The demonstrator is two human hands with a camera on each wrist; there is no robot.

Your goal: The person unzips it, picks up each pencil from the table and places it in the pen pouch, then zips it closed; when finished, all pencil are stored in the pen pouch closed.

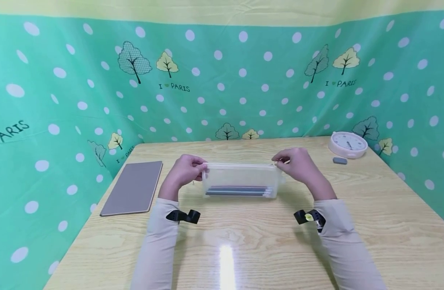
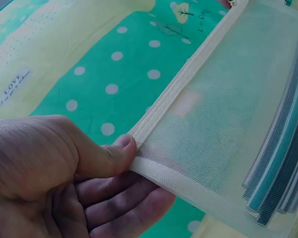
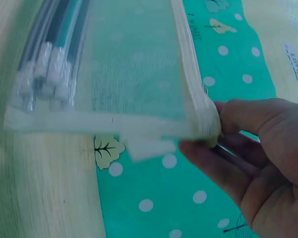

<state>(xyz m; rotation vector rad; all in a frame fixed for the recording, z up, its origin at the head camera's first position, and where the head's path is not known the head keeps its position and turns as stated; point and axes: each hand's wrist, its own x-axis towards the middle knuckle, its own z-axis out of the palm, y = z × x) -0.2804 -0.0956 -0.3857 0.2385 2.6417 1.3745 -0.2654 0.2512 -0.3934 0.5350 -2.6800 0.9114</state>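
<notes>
A translucent mesh pencil case with pale trim is held upright above the wooden table. Several dark and teal pencils lie along its bottom, their pale ends toward the right. My left hand pinches the upper left corner between thumb and fingers, at the end of the zipper. At the opposite upper corner, my right hand pinches the zipper's end. Whether those fingers grip the zipper pull itself or the fabric cannot be told. A small white tab sticks out from the case's right side.
On the table, a grey notebook lies to the left. At the back right are a round white clock and a small grey eraser-like block. A green dotted curtain surrounds the table's back and sides.
</notes>
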